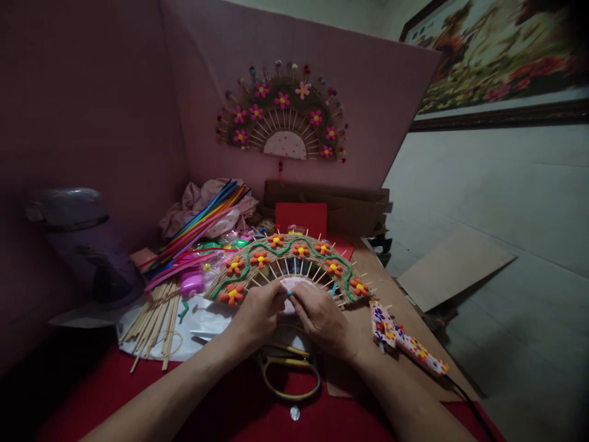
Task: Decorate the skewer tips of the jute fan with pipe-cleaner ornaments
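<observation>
My left hand (258,316) and my right hand (322,319) meet over the middle of the table, both closed in a pinch. Between their fingertips is a small blue pipe cleaner (289,293), mostly covered by the fingers. A short blue end (334,289) shows beyond my right hand. Just behind the hands lies a half-round fan (271,261) of twine and thin sticks, with orange flowers and a wavy green strip. Its pale centre (294,283) is partly hidden by my hands. Below them lie scissors (291,374) with yellowish handles.
Wooden sticks (154,319) and coloured pipe cleaners (202,224) lie at the left, near a purple tumbler (94,252). On cardboard (354,374) at the right rests a flower-patterned glue gun (405,341) with a cord. A finished-looking pink-flowered fan (283,113) hangs behind.
</observation>
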`<action>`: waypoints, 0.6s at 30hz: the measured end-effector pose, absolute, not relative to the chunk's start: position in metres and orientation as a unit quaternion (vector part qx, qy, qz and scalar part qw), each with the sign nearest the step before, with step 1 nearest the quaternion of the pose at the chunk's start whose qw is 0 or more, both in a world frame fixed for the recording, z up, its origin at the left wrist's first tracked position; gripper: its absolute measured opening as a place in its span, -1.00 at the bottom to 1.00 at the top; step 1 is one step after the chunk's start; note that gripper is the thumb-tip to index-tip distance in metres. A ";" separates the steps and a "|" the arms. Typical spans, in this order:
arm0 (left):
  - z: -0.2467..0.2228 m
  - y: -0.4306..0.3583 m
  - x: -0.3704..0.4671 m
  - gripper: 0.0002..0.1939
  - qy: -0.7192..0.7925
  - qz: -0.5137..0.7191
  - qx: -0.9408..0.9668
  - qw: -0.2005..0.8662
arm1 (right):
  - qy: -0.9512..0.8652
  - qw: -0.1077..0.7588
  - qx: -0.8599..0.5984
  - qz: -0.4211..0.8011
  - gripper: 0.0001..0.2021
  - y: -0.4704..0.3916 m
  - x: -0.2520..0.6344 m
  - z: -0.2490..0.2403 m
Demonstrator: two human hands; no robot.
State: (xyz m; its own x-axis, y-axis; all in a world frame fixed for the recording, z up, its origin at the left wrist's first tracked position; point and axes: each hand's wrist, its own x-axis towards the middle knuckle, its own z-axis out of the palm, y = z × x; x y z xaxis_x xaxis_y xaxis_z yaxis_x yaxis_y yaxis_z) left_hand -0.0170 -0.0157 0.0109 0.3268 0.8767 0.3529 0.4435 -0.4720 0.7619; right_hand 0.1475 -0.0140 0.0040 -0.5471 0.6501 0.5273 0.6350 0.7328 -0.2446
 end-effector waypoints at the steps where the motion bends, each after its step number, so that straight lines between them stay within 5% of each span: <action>1: 0.011 -0.015 -0.018 -0.85 0.434 0.373 0.771 0.280 | -0.881 0.299 -0.366 0.007 -0.84 -0.013 0.148 0.003; 10: 0.023 -0.012 -0.032 -0.77 0.373 0.279 0.842 0.274 | -0.902 0.262 -0.335 0.068 -0.82 -0.016 0.157 0.015; 18: 0.037 -0.020 -0.033 -0.75 0.356 0.227 0.734 0.532 | -0.898 0.291 -0.295 0.145 -0.80 -0.025 0.154 0.025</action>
